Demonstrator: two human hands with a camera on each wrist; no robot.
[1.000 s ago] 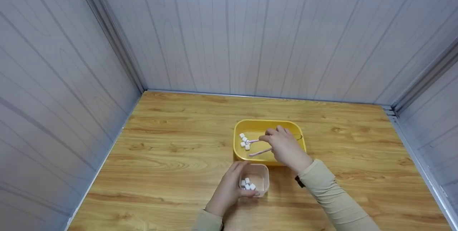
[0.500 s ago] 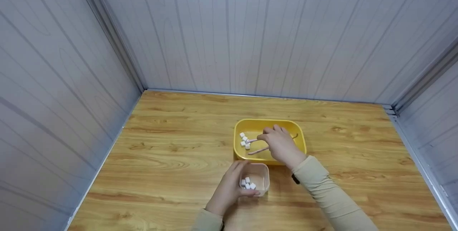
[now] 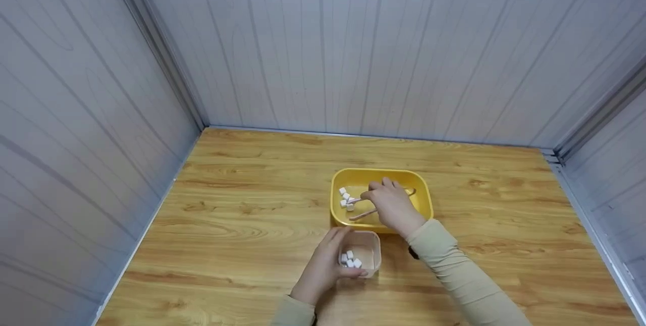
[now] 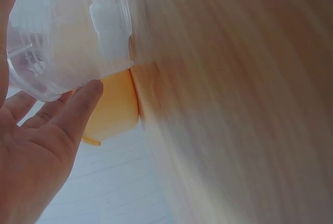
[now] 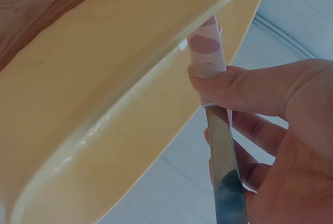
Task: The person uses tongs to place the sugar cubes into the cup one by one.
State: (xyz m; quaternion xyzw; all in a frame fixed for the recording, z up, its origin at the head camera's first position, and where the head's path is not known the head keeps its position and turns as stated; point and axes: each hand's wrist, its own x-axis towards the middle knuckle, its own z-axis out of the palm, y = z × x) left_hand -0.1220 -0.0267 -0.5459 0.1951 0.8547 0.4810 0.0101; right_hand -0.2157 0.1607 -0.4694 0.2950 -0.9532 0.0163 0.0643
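Note:
In the head view a yellow basin holds several small white cubes at its left end. My right hand is over the basin, pinching a pair of tongs between thumb and fingers. The two tong arms stand apart, their tips pointing left by the cubes. A bent metal strip shows behind the pink-and-white grips in the right wrist view. My left hand grips a clear plastic box from its left side, thumb along the near wall. Several white cubes lie inside that box.
The box stands just in front of the basin on a wood-grain table. Pale panelled walls close off the back and both sides. The yellow basin's outer side also shows beyond the box in the left wrist view.
My right hand has drifted slightly left with the tongs, whose upper arm reaches right at the cube cluster. The nearest cube has shifted a little. My left hand and the box hold still.

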